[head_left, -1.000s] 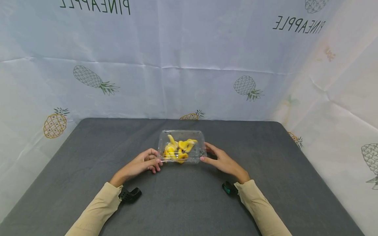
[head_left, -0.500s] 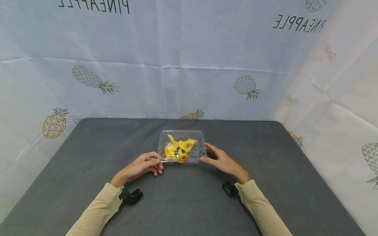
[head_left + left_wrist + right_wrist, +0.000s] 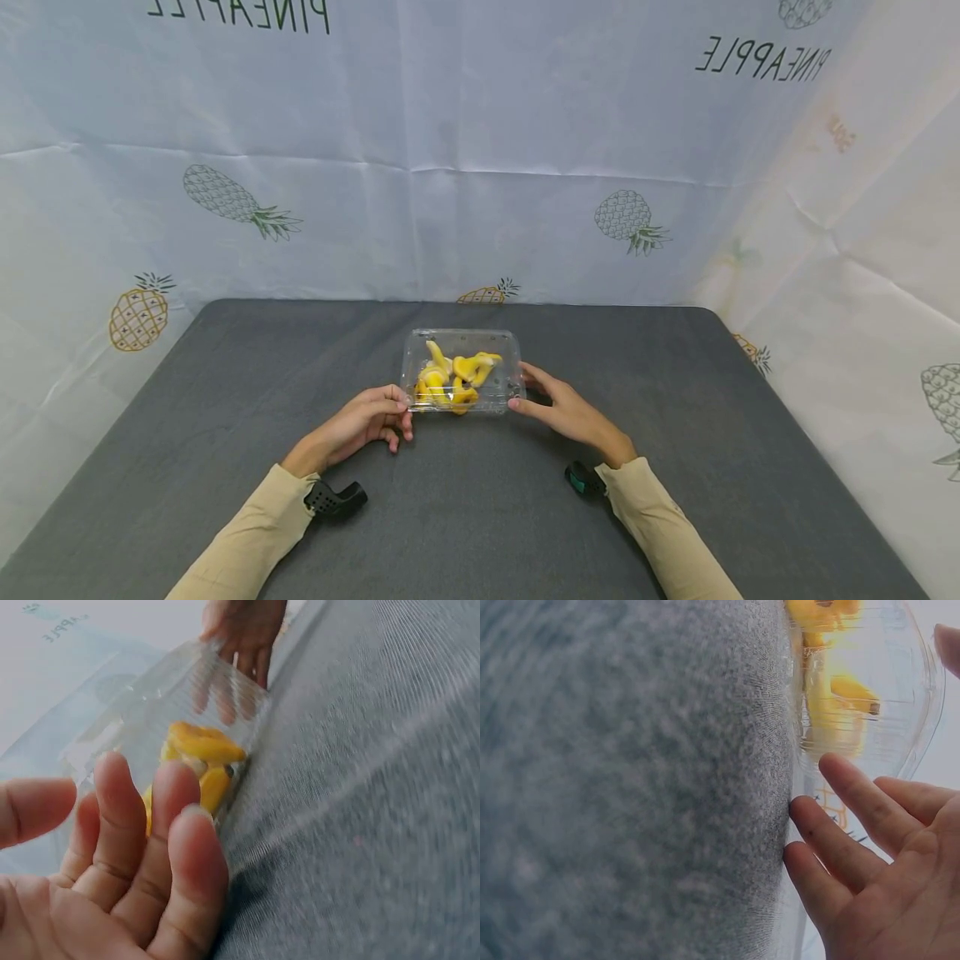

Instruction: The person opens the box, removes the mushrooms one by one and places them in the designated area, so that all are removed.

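A clear plastic clamshell box (image 3: 504,343) sits on the grey cloth near mid-table. Inside lie several curved yellow pieces (image 3: 474,367), some dark-tipped like small bananas. At the box's front left corner, my left hand (image 3: 358,423) has its thumb and index finger right at the edge. Its other fingers bend loosely below, and the left wrist view shows the thumb apart from the fingers (image 3: 120,802). My right hand (image 3: 573,412) rests at the opposite end, thumb by the front right corner. The right wrist view shows its fingers (image 3: 847,855) spread and nearly straight beside the box.
Dark grey cloth covers the table (image 3: 480,517), with its back edge against a pale curtain (image 3: 450,217) printed with pineapples. Black straps (image 3: 333,500) sit on both wrists, next to beige sleeves (image 3: 251,533).
The lower fingers of my left hand have shifted slightly down and uncurled a little at the box's corner. My right hand and the box stay in place.
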The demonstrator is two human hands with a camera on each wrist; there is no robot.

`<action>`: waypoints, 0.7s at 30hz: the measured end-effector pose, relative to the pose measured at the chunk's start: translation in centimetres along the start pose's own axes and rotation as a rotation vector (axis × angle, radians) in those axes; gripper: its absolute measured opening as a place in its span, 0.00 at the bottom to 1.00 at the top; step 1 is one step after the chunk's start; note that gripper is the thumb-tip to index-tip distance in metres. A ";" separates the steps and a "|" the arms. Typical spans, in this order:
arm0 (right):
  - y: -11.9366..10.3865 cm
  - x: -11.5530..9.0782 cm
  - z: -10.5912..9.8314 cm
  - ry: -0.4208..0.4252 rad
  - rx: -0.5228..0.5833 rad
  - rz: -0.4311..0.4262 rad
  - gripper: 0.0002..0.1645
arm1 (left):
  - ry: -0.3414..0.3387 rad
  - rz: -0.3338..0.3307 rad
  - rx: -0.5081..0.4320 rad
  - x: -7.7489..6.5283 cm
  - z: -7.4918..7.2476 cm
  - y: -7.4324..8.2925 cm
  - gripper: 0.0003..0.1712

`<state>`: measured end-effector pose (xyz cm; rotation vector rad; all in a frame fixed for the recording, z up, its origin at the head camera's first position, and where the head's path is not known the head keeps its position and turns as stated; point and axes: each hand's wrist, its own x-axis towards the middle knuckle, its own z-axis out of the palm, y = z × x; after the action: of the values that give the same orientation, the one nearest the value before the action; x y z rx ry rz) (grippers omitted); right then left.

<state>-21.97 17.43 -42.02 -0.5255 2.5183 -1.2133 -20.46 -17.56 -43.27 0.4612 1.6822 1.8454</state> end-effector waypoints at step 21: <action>0.1 0.2 0.2 0.003 0.006 0.008 0.50 | 0.030 -0.007 -0.008 0.1 0.2 0.0 0.10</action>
<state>-22.06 17.22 -42.25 -0.5129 2.5157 -1.2191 -20.42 -17.33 -43.31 0.4259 1.6937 1.8614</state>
